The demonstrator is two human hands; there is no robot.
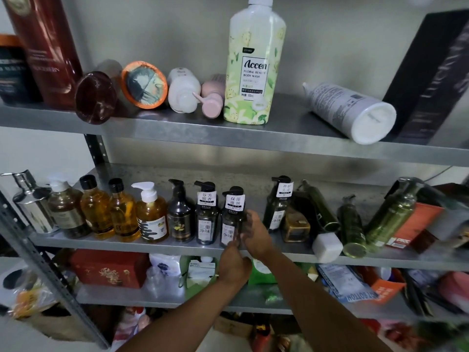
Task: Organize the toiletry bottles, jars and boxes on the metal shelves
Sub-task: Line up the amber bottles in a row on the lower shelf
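Observation:
On the middle metal shelf [177,246] stands a row of upright pump bottles, amber ones [152,214] at the left and dark ones [206,219] further right. My right hand [255,233] wraps the right side of a dark pump bottle with a white label [232,219]. At the shelf's front edge my left hand [233,262] touches that bottle's base with its fingertips. Right of it stands another dark bottle [278,207], then several green bottles [352,226] lean or lie tipped.
The top shelf [291,141] holds a tall Accen body wash bottle [253,64], fallen pink and white bottles [193,92], tipped jars [143,85], a lying white bottle [352,110] and a dark box [431,80]. A lower shelf holds a red box [106,268] and packets.

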